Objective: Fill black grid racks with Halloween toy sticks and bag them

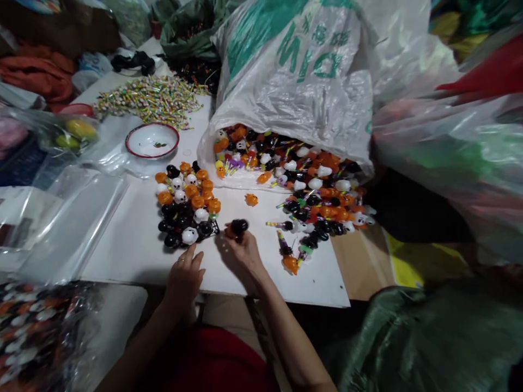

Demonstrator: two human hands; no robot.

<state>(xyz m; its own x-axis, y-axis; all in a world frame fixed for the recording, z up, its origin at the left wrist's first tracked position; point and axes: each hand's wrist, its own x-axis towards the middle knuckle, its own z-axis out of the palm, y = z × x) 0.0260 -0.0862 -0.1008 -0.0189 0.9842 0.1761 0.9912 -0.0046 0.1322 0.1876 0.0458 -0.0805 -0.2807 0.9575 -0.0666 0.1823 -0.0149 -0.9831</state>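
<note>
My right hand is closed round a small novelty toy with a black rounded head; its lower part is hidden in my fingers. Just left of it stands a black grid rack, packed with upright toys topped by orange pumpkins, white skulls and black heads. My left hand rests at the rack's front edge, fingers stretched out and slightly apart, with nothing seen in it. A single orange pumpkin piece lies on the white table behind my right hand.
A white woven sack spills similar toys over the table's right side. Farther back are a red-rimmed white bowl and a heap of small colourful sticks. Clear plastic bags lie left; a dark green bag sits front right.
</note>
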